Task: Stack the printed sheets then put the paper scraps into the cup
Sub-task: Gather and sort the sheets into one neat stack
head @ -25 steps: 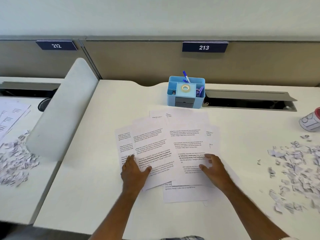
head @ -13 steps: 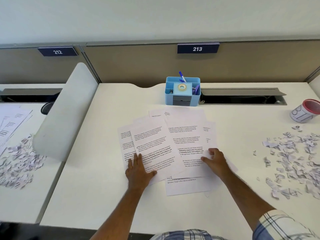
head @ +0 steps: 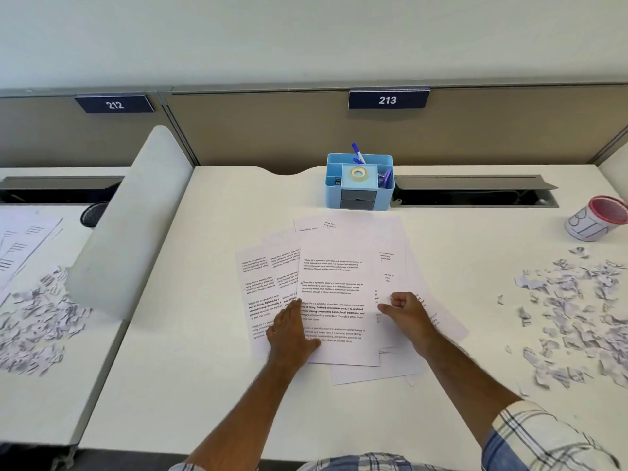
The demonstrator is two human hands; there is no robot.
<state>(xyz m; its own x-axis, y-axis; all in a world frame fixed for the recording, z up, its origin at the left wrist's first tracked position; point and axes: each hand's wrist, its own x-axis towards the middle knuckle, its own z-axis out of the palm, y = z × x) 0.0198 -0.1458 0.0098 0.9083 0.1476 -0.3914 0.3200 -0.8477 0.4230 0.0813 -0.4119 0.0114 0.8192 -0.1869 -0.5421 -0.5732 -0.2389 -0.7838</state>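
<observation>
Pinching a sheet edge, right grip; left grip flat on fanned sheets. Stacking underway; next, square edges.

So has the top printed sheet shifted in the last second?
Yes. The top printed sheet slid left, toward the left hand, now covering more of the fanned sheets beneath.
</observation>
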